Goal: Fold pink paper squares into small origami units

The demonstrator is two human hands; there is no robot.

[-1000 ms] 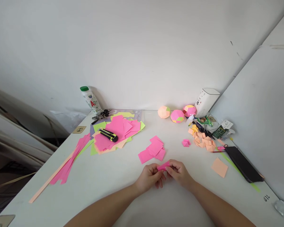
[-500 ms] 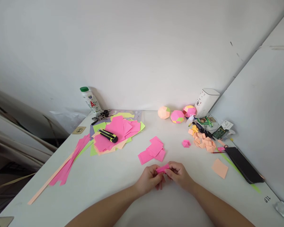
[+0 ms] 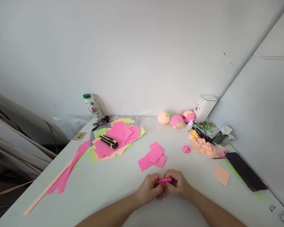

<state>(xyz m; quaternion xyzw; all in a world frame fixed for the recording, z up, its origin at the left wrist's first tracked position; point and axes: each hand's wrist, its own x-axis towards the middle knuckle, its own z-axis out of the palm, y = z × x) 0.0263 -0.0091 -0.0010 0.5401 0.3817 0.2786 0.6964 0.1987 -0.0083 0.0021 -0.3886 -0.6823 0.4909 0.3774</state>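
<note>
A narrow folded piece of pink paper is pinched between both hands near the front of the table. My left hand grips its left end, thumb and fingers closed. On the other end, my right hand is closed with the thumb below the paper and fingers curled behind. Just beyond the hands lies a small stack of pink paper pieces. A small folded pink paper unit sits further right, beside a heap of folded orange paper units.
On the left, a black and yellow box cutter rests on coloured sheets, near long paper strips. Several paper balls, a bottle and a white container stand along the wall. A black pouch lies right.
The pink paper has tilted so it now shows as a narrow strip, and the right fingers have shifted on it. The whole view has dropped slightly in the frame.
</note>
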